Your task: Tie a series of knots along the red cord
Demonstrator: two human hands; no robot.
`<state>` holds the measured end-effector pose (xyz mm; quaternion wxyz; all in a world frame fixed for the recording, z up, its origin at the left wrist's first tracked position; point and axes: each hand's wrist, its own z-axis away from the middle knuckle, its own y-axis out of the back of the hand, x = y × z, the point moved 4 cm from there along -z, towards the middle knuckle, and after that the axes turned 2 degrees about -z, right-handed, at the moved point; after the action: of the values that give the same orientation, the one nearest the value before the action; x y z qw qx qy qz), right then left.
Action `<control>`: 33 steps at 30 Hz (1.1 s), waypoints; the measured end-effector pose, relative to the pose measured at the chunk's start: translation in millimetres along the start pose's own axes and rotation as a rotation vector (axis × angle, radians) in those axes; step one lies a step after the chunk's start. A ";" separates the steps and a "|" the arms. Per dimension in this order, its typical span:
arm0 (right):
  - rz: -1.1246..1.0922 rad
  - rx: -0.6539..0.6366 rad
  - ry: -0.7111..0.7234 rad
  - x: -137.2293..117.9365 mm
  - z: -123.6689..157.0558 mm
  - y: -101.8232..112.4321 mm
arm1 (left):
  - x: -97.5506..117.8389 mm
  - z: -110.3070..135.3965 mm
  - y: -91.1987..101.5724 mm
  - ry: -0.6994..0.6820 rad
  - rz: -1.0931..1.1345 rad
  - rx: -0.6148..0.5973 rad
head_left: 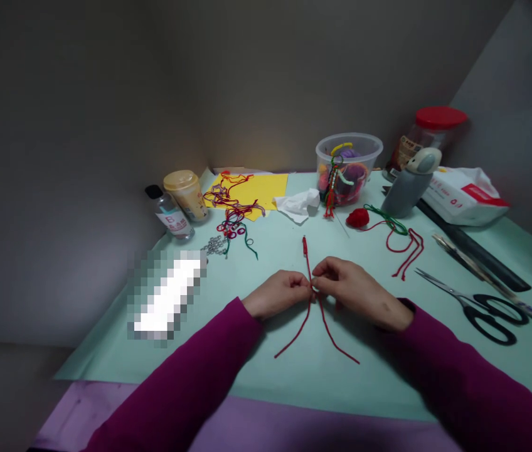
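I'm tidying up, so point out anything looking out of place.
Tangled threads straggle off the yellow paper onto the green cover, looking messy. A crumpled white tissue beside the plastic tub resembles litter. I see nothing spilled or broken.

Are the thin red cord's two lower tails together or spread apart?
Spread apart: the thin red cord's left tail and right tail diverge, with pale green table covering visible between.
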<state>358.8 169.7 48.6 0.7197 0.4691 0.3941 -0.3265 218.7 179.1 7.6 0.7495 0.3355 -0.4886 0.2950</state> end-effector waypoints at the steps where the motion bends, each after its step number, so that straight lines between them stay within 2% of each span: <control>1: -0.050 -0.053 -0.041 5.2 -3.1 -2.5 | 0.0 0.1 0.3 0.005 0.006 -0.004; 6: -0.292 -0.360 -0.140 15.1 -1.4 -17.7 | -0.3 0.4 0.6 0.004 0.015 -0.032; 9: -0.317 -0.429 -0.169 20.0 -0.5 -19.6 | -1.2 0.5 -0.1 0.010 0.001 -0.032; 13: -0.246 -0.388 -0.163 26.3 -4.7 -16.9 | -1.2 0.3 -0.5 -0.012 -0.071 -0.009; 20: -0.116 -0.256 -0.116 20.5 -3.3 -16.9 | 6.3 5.2 1.7 -0.047 -0.319 0.057; 28: -0.071 -0.196 -0.156 25.7 -6.2 -19.7 | 16.8 13.2 -2.2 -0.130 -0.530 0.158; 33: -0.070 -0.193 -0.157 23.5 -4.9 -20.7 | 25.6 22.1 -2.5 -0.125 -0.750 0.214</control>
<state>351.3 164.8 18.1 0.7785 0.3565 0.3821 -0.3475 217.7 163.1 37.4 0.7348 0.5843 -0.3434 0.0289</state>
